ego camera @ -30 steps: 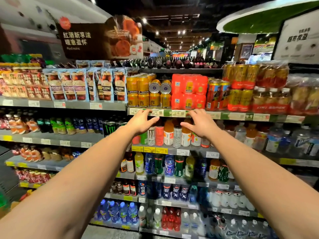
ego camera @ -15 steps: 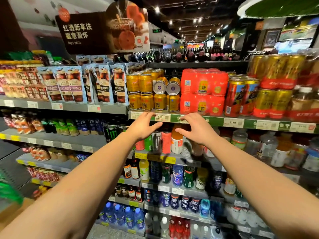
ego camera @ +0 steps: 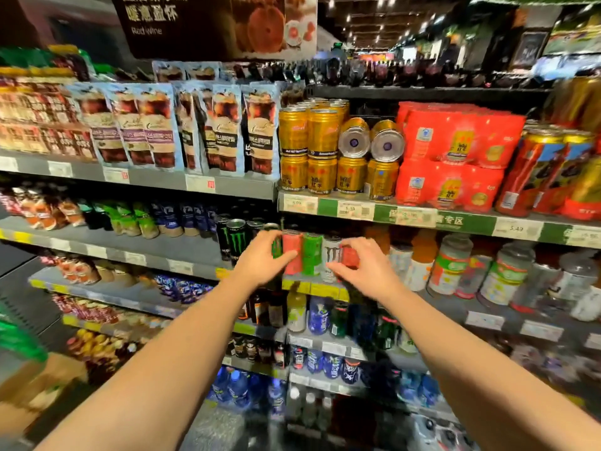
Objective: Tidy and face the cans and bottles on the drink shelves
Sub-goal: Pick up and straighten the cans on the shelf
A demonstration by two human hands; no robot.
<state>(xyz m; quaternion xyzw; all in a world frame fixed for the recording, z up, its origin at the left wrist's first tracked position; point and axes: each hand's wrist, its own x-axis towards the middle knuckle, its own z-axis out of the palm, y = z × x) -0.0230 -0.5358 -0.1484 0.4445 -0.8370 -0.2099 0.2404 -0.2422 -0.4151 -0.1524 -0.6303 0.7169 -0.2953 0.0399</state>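
Item: row of slim energy-drink cans, centre of frame, second shelf down.
- Pink can (ego camera: 291,252): left hand (ego camera: 264,262) curls round it.
- Red can (ego camera: 350,257): right hand (ego camera: 364,271) pinches it.

Handling, judged: full, rigid, smooth-walled, tip-prone; take mid-body.

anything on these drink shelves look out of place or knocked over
Yes. On the top drink shelf, two gold cans lie on their sides atop the upright gold row, silver ends facing out, while their neighbours stand stacked upright. Below, both hands are at the tall cans, where nothing looks tipped, though blur hides detail.
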